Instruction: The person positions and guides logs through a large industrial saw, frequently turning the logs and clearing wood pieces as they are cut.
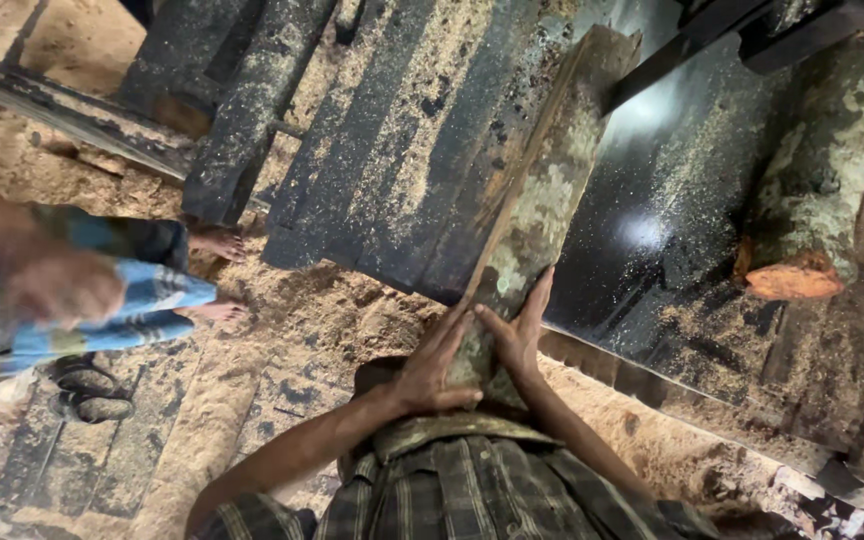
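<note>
**Both hands on the near end of the slab**

Closest to me, at the bottom of the frame, is my checked shirt point(472, 495). Just above it my left hand point(434, 365) presses flat against the near end of a rough wooden slab point(537, 205), fingers spread and closed on nothing. My right hand point(518, 325) lies on the same end, palm to the bark, fingers stretched up along its right edge. The two hands meet at the thumbs.

The slab runs from the lower middle up towards the upper right, lying on the dark, sawdust-strewn desk point(652, 200) of the saw. To the right, a mossy log point(822, 170) with an orange cut end rests on that desk.

At left, another person's blurred hand point(57, 285) and bare feet point(214, 275) stand on the sawdust floor point(302, 320). Dark timbers point(242, 110) lie in the upper left.
</note>
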